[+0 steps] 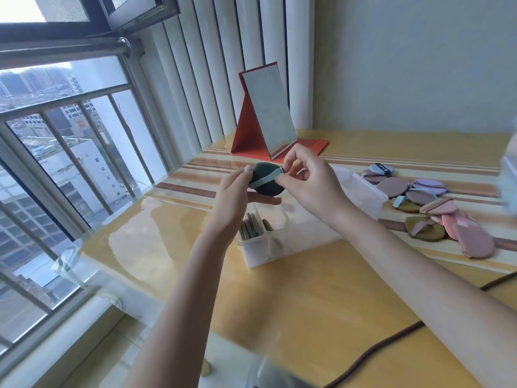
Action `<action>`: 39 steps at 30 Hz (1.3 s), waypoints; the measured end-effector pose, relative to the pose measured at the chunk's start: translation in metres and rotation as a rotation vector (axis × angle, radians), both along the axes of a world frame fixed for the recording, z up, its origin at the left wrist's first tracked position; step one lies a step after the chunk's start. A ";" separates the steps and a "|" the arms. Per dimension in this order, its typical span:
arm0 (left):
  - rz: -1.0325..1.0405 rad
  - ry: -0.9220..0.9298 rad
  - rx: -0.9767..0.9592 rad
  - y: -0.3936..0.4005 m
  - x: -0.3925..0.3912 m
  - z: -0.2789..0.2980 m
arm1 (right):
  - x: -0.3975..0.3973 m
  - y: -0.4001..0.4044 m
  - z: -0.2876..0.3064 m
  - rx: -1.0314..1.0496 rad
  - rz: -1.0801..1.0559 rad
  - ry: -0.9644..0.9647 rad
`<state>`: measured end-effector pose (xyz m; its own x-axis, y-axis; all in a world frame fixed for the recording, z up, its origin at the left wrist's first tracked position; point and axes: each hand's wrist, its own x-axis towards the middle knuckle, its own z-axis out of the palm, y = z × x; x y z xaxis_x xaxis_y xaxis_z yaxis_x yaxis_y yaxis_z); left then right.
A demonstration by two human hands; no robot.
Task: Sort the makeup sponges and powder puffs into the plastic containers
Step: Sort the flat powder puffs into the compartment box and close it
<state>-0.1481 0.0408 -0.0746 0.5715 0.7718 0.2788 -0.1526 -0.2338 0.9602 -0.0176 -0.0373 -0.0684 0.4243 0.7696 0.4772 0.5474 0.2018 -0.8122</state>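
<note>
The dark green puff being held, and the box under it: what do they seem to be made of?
The dark green puff looks like soft matte fabric over padding, with a light blue ribbon band. The container looks like frosted translucent plastic; puffs show dimly through its wall.

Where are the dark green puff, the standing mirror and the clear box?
Dark green puff [267, 189]: head view, on its lower face.
Standing mirror [268, 113]: head view, on the glass.
Clear box [265, 247]: head view, on its front wall.
</note>
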 end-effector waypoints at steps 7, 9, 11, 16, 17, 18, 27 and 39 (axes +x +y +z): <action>-0.269 0.106 -0.123 0.012 -0.004 0.012 | 0.007 -0.001 0.005 -0.013 0.001 0.166; -0.296 0.126 -0.139 0.015 -0.006 0.014 | 0.008 0.000 0.006 -0.029 0.040 0.232; -0.301 0.137 -0.183 0.015 -0.007 0.016 | 0.008 0.001 0.005 -0.057 0.119 0.340; -0.180 0.165 -0.123 0.009 -0.003 0.015 | 0.009 0.002 0.003 -0.094 0.095 0.309; -0.089 0.188 -0.084 0.007 -0.001 0.013 | 0.009 0.002 0.004 -0.102 0.070 0.267; 0.002 0.200 -0.049 0.006 0.001 0.010 | 0.008 0.002 0.003 -0.104 0.046 0.225; 0.313 0.320 0.211 -0.003 0.012 -0.001 | -0.003 -0.005 0.004 -0.113 0.032 -0.004; 0.447 0.412 0.408 -0.004 0.014 -0.003 | -0.009 -0.013 0.012 -0.386 0.185 -0.171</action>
<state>-0.1338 0.0365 -0.0778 0.3469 0.8366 0.4239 0.3960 -0.5404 0.7424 -0.0270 -0.0500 -0.0566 0.2028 0.9603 0.1916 0.6636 0.0091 -0.7480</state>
